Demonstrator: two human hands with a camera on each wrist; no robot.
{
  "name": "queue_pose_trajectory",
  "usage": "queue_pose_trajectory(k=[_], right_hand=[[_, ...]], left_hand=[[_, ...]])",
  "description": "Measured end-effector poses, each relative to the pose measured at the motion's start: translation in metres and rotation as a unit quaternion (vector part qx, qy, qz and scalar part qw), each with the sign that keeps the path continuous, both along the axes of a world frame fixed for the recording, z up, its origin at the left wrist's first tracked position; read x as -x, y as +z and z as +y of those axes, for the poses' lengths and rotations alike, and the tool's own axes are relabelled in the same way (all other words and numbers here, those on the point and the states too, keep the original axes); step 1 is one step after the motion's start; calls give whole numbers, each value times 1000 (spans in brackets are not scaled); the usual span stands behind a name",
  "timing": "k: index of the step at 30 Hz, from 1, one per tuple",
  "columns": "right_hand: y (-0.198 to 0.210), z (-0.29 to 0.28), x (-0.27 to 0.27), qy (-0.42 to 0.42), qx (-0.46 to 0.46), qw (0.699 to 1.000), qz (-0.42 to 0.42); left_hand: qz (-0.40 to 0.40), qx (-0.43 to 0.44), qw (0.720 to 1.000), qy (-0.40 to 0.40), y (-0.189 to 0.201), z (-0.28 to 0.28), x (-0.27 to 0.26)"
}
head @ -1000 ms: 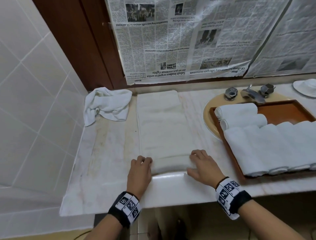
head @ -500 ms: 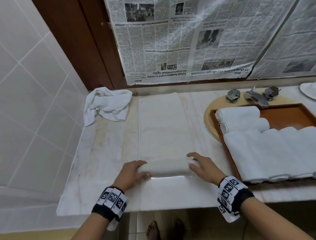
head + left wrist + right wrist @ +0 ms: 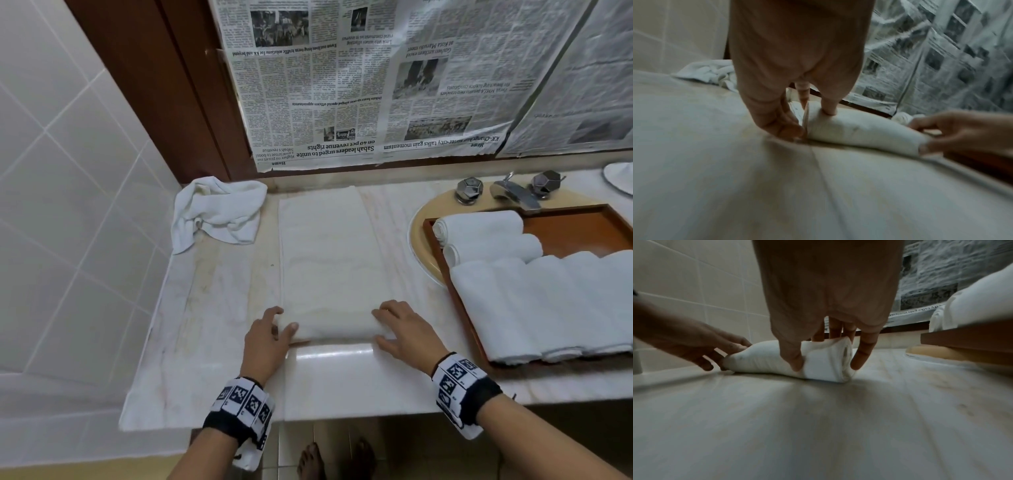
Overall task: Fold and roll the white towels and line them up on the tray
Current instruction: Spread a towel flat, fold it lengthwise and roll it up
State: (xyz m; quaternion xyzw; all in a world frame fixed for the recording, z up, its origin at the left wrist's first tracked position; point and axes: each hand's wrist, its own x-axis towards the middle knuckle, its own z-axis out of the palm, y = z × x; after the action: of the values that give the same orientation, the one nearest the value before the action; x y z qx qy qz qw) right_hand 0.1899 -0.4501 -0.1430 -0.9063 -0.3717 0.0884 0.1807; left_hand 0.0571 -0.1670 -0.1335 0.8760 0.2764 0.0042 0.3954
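A white towel [image 3: 325, 246], folded into a long strip, lies on the marble counter and runs away from me. Its near end is a short roll [image 3: 332, 325] [image 3: 859, 131] [image 3: 824, 363]. My left hand [image 3: 282, 323] [image 3: 807, 120] grips the roll's left end, thumb in front and a finger pressing on top. My right hand [image 3: 382, 325] [image 3: 826, 352] grips the right end, thumb in front and fingers over the back. The wooden tray [image 3: 589, 222] at the right holds several rolled white towels [image 3: 548, 301].
A crumpled white towel [image 3: 219, 212] lies at the back left corner by the tiled wall. The tray sits over a beige sink [image 3: 419, 236] with a chrome faucet [image 3: 513, 192]. Newspaper [image 3: 342, 85] covers the wall behind. The counter's front edge is just behind my wrists.
The towel's near end has turned over from a flat fold into a thicker roll and crept a little away from me. Both hands stayed at its ends.
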Motion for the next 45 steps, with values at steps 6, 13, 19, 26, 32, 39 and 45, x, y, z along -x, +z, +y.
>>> queue_pose_trajectory(k=[6, 13, 19, 26, 32, 39, 45], right_hand=[[9, 13, -19, -32, -13, 991, 132], [22, 10, -19, -72, -1, 969, 237], [20, 7, 9, -43, 33, 986, 160], [0, 8, 31, 37, 11, 987, -159], [5, 10, 27, 50, 70, 993, -86], [13, 13, 19, -47, -7, 991, 127], [20, 10, 9, -48, 6, 975, 219]], left_hand=[[-31, -231, 961, -148, 3, -25, -5], [23, -183, 958, -218, -1, -11, -4], [53, -73, 972, -219, -11, 4, 8], [74, -63, 978, -184, -7, 1, -6], [-5, -213, 967, -141, -3, -24, 3], [-53, -232, 951, -196, -18, -30, 24], [-20, -65, 981, -183, -5, -12, 13]])
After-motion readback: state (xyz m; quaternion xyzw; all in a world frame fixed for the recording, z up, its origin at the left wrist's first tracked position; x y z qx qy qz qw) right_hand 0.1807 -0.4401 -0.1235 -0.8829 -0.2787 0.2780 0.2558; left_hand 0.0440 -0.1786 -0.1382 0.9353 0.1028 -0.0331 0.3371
